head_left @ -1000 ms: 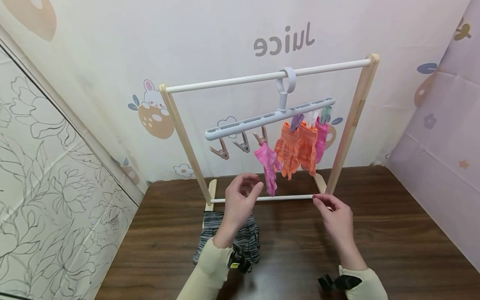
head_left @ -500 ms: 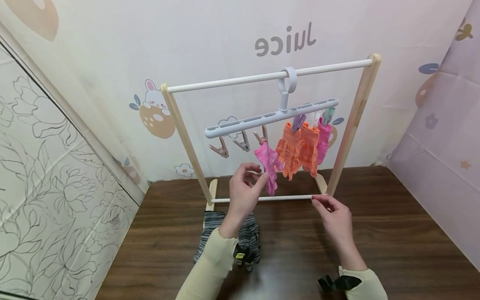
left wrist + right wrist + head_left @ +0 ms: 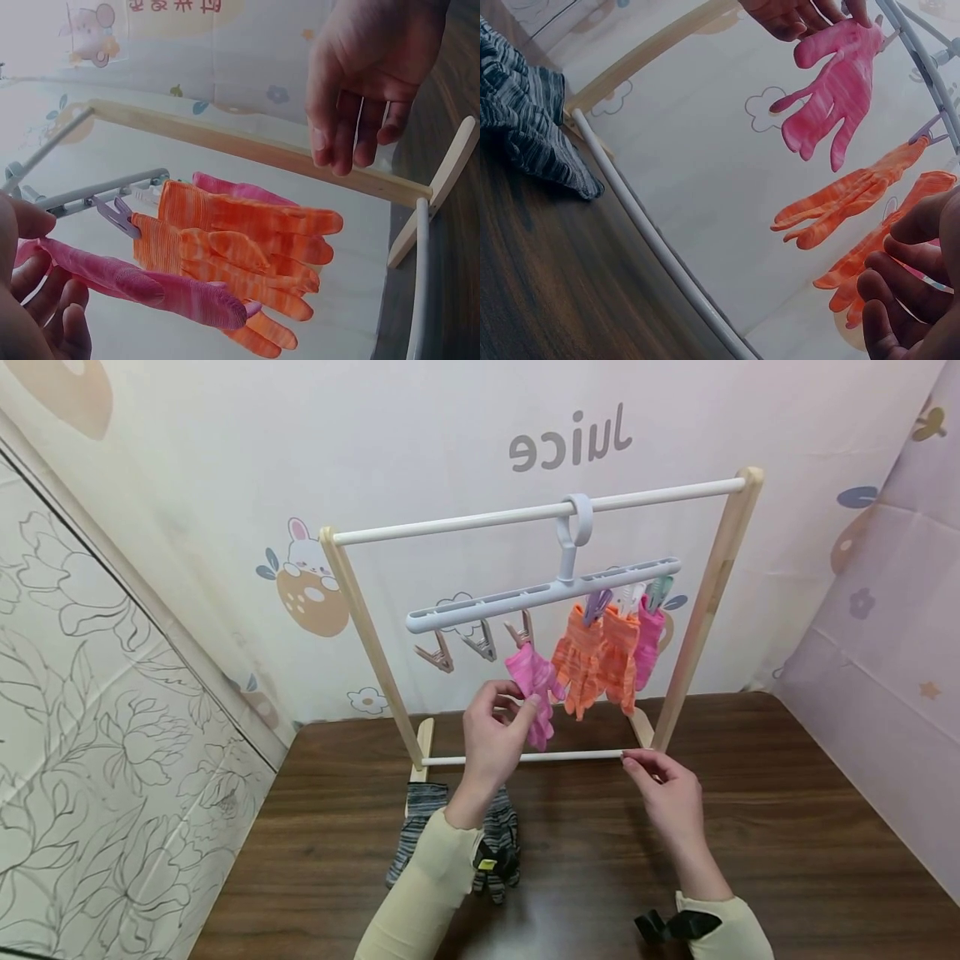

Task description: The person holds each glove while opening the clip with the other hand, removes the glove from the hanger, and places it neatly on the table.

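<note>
Rising slightly, left hand point(image 3: 491, 739) now touches pink glove point(image 3: 534, 693).

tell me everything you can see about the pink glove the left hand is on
The pink glove is knit, streaked pink and white, limp, with its fingers pointing down. Its cuff is clipped in a peg under the white clip hanger. The left hand pinches it near the cuff. It hangs left of two orange gloves.

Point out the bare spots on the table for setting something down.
Bare wood lies on the table right of the right hand, and at the front left, left of the grey striped gloves. It is crowded around the rack's lower bar, where the left hand holds the pink glove.
</note>
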Motion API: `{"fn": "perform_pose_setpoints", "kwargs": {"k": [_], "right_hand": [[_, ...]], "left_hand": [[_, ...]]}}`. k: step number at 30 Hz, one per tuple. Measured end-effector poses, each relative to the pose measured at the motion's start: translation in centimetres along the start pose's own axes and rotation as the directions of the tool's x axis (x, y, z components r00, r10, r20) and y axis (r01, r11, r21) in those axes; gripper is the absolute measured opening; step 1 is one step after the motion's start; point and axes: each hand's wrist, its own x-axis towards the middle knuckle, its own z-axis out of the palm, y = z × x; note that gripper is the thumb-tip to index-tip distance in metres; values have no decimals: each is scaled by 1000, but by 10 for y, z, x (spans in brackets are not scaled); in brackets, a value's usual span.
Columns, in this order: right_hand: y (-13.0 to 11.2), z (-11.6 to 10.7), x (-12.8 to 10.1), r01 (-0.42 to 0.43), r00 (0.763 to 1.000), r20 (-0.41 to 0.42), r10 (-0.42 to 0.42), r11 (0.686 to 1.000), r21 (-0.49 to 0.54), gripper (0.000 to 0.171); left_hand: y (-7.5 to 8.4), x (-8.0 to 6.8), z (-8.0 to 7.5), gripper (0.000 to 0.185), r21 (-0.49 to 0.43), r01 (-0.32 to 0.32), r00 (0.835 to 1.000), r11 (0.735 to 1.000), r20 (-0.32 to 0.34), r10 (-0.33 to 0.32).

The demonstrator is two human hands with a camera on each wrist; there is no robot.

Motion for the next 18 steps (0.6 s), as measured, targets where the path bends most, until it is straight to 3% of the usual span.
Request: {"fn": "perform_pose_setpoints", "kwargs": {"k": [18], "right_hand": [[-5, 2, 2, 52, 999, -3, -52, 998, 20, 28]], "left_hand": [[-4, -2, 1, 12, -61, -36, 998, 997, -47, 33]]}}
